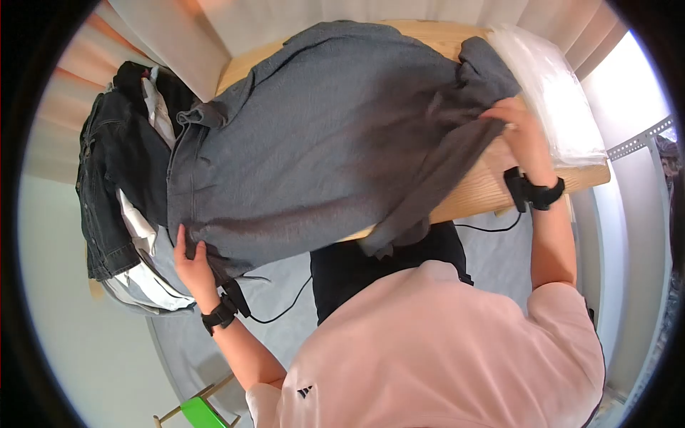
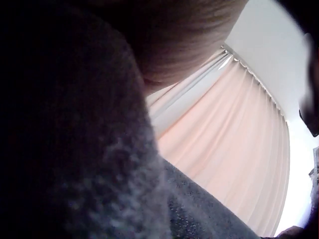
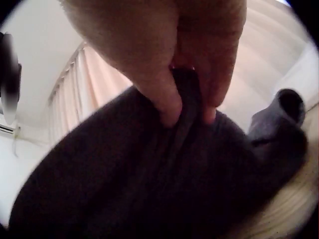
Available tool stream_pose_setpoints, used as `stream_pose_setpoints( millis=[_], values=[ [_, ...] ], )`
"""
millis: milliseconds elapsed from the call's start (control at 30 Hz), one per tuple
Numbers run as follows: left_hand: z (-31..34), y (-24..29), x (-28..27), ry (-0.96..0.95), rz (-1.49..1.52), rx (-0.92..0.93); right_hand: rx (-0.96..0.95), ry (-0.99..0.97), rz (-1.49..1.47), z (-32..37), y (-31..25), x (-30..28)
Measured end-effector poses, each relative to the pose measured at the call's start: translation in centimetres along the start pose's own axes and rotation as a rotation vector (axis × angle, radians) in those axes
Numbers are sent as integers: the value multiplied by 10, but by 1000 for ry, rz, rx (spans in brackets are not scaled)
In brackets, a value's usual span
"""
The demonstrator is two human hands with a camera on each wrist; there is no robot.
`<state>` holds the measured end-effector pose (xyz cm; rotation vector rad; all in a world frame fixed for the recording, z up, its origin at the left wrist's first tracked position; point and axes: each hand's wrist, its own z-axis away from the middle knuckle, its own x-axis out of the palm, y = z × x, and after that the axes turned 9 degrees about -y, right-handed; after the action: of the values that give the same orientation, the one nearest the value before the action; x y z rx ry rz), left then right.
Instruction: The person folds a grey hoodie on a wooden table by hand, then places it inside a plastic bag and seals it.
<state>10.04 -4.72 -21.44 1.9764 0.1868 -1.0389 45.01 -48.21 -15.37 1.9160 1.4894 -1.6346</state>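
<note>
A dark grey garment (image 1: pixel 300 135) lies spread over the wooden table (image 1: pixel 464 196), its lower edge hanging past the front. At its left end the left hand (image 1: pixel 194 271) holds the cloth near the lower corner; in the left wrist view grey fabric (image 2: pixel 124 189) covers much of the picture and hides the fingertips. The right hand (image 1: pixel 524 139) pinches the garment's right side, lifting a fold. In the right wrist view, thumb and fingers of the right hand (image 3: pixel 189 94) close on gathered dark cloth (image 3: pixel 149 164).
A pile of clothes with a black denim jacket (image 1: pixel 132 167) stands left of the garment. Clear plastic bags (image 1: pixel 560 100) lie at the table's right end. Curtains (image 1: pixel 285 21) hang behind. A green object (image 1: pixel 203 414) is on the lower left, and cables run from both wrists.
</note>
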Motion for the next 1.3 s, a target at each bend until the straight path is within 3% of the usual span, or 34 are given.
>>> stream_pose_setpoints(
  millis=[67, 133, 200, 267, 333, 367, 400, 467, 500, 533, 600, 633, 733, 800, 867, 900, 967, 1000, 1067, 1133, 1200, 1300],
  values=[
    [3, 15, 0, 0, 131, -53, 70, 80, 43, 26, 28, -14],
    [9, 15, 4, -12, 162, -73, 382, 312, 64, 56, 66, -10],
    [15, 8, 1, -157, 34, -56, 547, 290, -82, 91, 87, -13],
    [25, -10, 4, -190, 43, -41, 593, 231, 29, 108, 63, -10],
    [34, -9, 8, -82, 329, 4, 539, 226, -96, 114, 54, 11],
    [42, 0, 4, -89, 203, -141, 555, 220, -199, 113, 45, 23],
    [46, -7, 6, -88, 211, -129, 567, 216, -303, 110, 36, 33],
    [54, -35, 15, -58, 544, -232, 625, 197, -424, 96, 22, 46],
    [57, -47, 16, -93, 444, -236, 749, 119, -453, 88, 22, 47],
    [59, -43, 16, -78, 450, -227, 733, 128, -455, 80, 19, 48],
    [66, -34, 17, -179, 379, -388, 738, 68, -474, 64, 5, 51],
    [68, -34, 16, -155, 386, -385, 627, 30, -511, 56, -8, 44],
    [72, -35, 15, -50, 340, -379, 596, 155, -321, 56, 12, 23],
    [76, -30, 6, 7, 713, -289, 656, 231, -444, 67, 35, 10],
    [79, -19, 6, 99, 690, -310, 689, 220, -260, 74, 42, 1],
    [81, -12, 3, -41, 722, -310, 674, 213, -260, 83, 55, -5],
    [84, -6, -1, -323, 778, -312, 802, -145, -76, 88, 72, -15],
    [85, -7, -2, -309, 778, -324, 789, -158, -75, 80, 70, -18],
    [85, -10, -6, -411, 816, -286, 535, 97, -105, 45, 26, -41],
    [84, -4, -4, -379, 835, -325, 383, 75, -356, -5, -32, -51],
    [83, -2, -1, -353, 952, -303, 313, -125, -850, -54, -99, -48],
    [85, -3, 1, -337, 962, -283, 140, -632, -1405, -116, -128, -5]
  ],
)
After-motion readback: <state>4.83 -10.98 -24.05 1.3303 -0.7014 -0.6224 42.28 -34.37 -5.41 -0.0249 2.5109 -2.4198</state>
